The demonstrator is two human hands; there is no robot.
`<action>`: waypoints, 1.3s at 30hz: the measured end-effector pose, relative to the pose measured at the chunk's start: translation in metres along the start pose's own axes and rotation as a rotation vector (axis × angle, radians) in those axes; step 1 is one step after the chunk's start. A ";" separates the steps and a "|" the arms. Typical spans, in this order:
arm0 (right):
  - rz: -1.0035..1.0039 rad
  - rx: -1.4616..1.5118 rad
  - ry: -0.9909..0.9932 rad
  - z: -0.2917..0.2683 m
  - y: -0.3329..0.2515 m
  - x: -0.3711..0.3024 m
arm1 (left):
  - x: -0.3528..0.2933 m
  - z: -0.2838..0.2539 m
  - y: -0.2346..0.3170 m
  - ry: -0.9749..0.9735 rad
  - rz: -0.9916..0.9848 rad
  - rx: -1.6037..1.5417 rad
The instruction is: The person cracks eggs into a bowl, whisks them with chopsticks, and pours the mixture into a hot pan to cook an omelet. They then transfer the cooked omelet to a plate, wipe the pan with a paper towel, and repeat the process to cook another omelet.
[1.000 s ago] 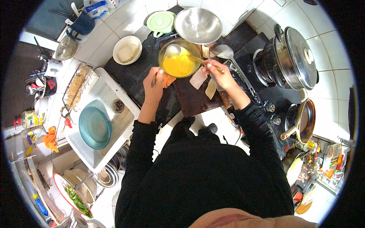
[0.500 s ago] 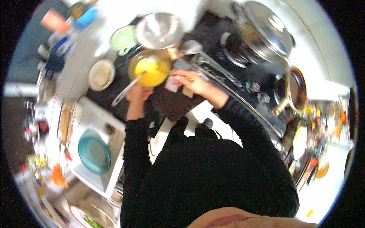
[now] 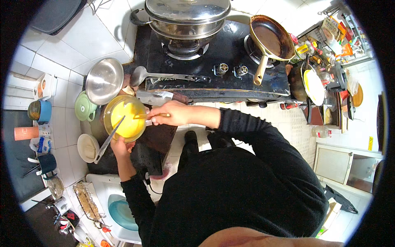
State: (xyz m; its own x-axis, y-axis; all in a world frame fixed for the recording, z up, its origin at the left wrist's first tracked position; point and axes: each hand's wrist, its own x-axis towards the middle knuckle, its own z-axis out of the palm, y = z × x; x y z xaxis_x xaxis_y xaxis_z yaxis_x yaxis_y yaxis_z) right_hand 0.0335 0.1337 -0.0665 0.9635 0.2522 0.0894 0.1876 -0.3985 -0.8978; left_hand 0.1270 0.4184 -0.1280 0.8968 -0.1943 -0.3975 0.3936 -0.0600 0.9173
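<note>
A clear bowl [image 3: 107, 112] holds yellow liquid [image 3: 131, 128], which looks like beaten egg. Low on the bowl's near side, my left hand [image 3: 121, 149] is closed around it, with some fingers hidden underneath. My right hand [image 3: 173, 113] is closed on wooden chopsticks [image 3: 140, 116], their tips dipping into the liquid from the right. A spoon-like utensil with a long grey handle [image 3: 105, 147] leans in the bowl, its handle sticking out over the rim past my left hand; its submerged end is hidden.
Behind the bowl stand a steel bowl [image 3: 105, 81] and green lidded pot [image 3: 84, 106]. A white bowl [image 3: 88, 148] sits left. A ladle [image 3: 177, 77] lies along the black stove [image 3: 185, 68], which bears a steamer pot [image 3: 187, 26] and frying pan [image 3: 272, 39]. The sink [image 3: 98, 179] is nearer, at left.
My view has swung right, so the stove now sits higher and more central. The right hand has come nearer the bowl, with chopsticks in the liquid. The left hand stays at the bowl.
</note>
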 end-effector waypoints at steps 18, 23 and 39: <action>0.047 -0.447 0.392 -0.214 -0.097 -0.222 | -0.064 0.305 0.075 -0.554 -0.160 0.067; 0.022 -0.453 0.433 -0.244 -0.081 -0.250 | -0.055 0.364 0.071 -0.562 -0.189 0.175; -0.001 -0.359 0.548 -0.316 0.009 -0.260 | -0.027 0.482 0.056 -0.322 -0.194 0.121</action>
State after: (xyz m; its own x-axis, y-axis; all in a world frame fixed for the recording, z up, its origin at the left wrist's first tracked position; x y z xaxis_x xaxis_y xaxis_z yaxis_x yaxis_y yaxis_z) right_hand -0.1551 -0.2138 0.0384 0.9033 -0.1954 0.3820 0.1492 -0.6918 -0.7066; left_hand 0.0271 -0.0518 -0.0550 0.6914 -0.4637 -0.5541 0.5056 -0.2373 0.8295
